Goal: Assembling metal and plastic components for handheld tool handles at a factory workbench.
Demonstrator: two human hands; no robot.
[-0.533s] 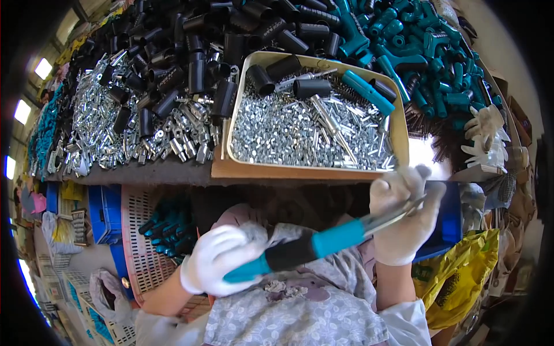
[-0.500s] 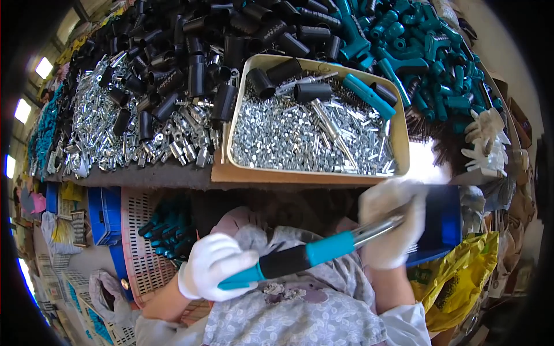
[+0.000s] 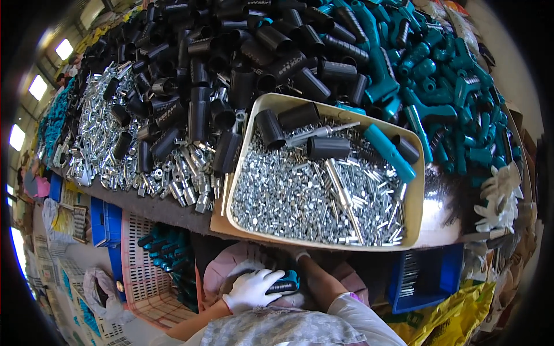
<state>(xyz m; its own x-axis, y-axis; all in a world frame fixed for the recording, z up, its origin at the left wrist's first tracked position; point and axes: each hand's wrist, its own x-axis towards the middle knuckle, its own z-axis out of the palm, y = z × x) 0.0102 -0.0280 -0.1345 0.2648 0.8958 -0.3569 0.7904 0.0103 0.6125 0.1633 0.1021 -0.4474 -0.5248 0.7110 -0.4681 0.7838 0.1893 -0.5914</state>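
Note:
My left hand [image 3: 254, 289], in a white glove, is low in the middle, in front of my apron. Its fingers wrap over a teal-and-black tool handle [image 3: 284, 284] with a ribbed black grip; much of the handle is hidden. My right forearm reaches forward beneath the bench edge. Only a bit of the white glove of my right hand [image 3: 300, 254] shows there, and its fingers are out of sight. Above both hands, a cream tray [image 3: 418, 199] sits on the bench with small silver metal pins, several black sleeves, a teal piece and slim metal shafts in it.
Black plastic sleeves [image 3: 277, 39] and silver metal fittings [image 3: 101, 132] are heaped left of the tray, teal handles [image 3: 430, 86] at right. Below stand a pink basket [image 3: 138, 254] with teal tools, a blue bin [image 3: 398, 288] and a yellow bag [image 3: 456, 311]. White gloves [image 3: 499, 196] hang at right.
Both hands have moved: the right went from the tool's metal shaft to under the bench edge, the left shifted right. The tool's shaft no longer shows. The view has tilted, bringing the bench lower.

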